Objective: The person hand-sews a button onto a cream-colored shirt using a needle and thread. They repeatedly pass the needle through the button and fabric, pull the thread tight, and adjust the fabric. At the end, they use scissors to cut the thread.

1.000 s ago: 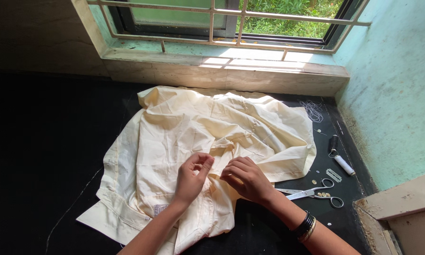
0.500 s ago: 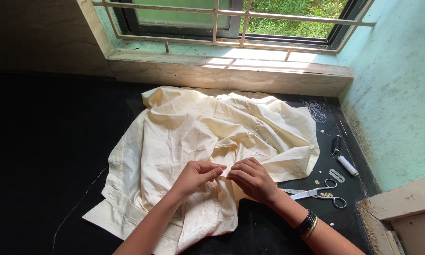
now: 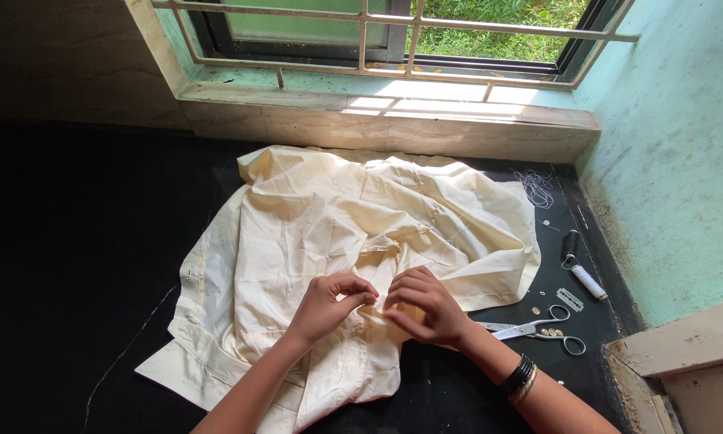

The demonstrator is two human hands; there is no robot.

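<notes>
Left hand drawn back slightly, both grips pinching cream shirt fold, right hand alongside

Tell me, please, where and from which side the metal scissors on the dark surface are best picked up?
Probably at the two finger loops of the metal scissors, coming from above on the right: the loops lie flat at the right end, while the closed blades point left toward the cream cotton shirt and the right hand.

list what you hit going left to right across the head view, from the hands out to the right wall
left hand → right hand → black and gold bangles → scissors → razor blade → white thread spool → turquoise wall
</notes>
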